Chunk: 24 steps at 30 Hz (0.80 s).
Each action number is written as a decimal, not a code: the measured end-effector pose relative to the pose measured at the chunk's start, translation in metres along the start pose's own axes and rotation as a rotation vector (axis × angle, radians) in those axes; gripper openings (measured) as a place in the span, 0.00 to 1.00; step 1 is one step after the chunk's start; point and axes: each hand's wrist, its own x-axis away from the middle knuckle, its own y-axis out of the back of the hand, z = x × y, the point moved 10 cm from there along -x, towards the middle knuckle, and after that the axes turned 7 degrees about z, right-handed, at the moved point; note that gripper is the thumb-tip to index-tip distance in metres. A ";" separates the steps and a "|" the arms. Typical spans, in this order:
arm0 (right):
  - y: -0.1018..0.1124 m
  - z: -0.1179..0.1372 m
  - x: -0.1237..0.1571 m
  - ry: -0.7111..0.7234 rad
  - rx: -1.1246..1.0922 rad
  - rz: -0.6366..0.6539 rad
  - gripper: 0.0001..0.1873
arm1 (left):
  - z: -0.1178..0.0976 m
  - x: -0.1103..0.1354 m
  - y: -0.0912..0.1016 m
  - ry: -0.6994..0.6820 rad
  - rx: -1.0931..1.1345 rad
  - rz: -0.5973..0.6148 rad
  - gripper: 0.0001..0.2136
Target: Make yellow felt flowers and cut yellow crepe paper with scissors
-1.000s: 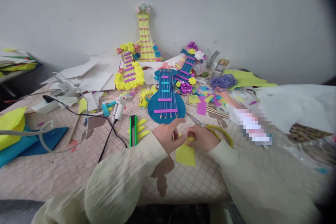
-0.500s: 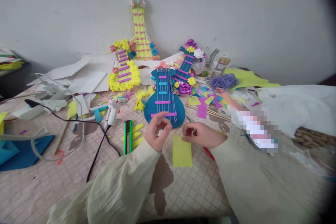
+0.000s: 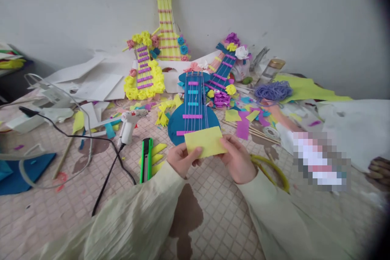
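The left hand [image 3: 182,159] and the right hand [image 3: 238,161] hold a yellow piece [image 3: 204,142] of craft sheet between them. Each pinches a lower corner of it between thumb and fingers, the left hand at the left corner and the right hand at the right. The yellow piece is a rectangle, wider than tall, lifted clear of the table [image 3: 219,219] near the middle of its near edge, and its top covers the bottom of the blue guitar [image 3: 193,115] lying just behind (a flat cut-out with pink and light blue bars across its strings).

Toward the left edge from the left hand a green knife [image 3: 146,158] lies on the table, with loose yellow strips [image 3: 159,155] touching its right side. Farther back stands a white glue gun [image 3: 128,123], its black cord [image 3: 105,174] running toward the near edge. A yellow loop [image 3: 272,167] lies just beside the right hand's wrist. Along the far edge a yellow guitar [image 3: 166,24] leans upright on the wall, and a purple coil [image 3: 273,90] rests toward the far right corner
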 end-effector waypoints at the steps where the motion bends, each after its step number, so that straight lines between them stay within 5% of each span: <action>1: 0.003 0.003 0.002 0.043 0.044 -0.012 0.08 | 0.002 0.000 0.001 0.015 0.004 -0.009 0.12; 10: -0.022 0.046 0.025 0.450 0.961 0.186 0.13 | 0.008 0.000 -0.005 0.047 0.183 0.037 0.14; 15: -0.023 0.053 0.028 0.465 0.924 0.179 0.12 | -0.017 0.011 -0.002 -0.242 0.231 0.009 0.23; 19: -0.026 0.052 0.029 0.428 0.872 0.215 0.11 | -0.044 0.027 -0.016 -0.480 -0.111 0.141 0.17; 24: -0.025 0.054 0.029 0.413 0.860 0.186 0.09 | -0.057 0.033 -0.012 -0.568 -0.521 0.015 0.08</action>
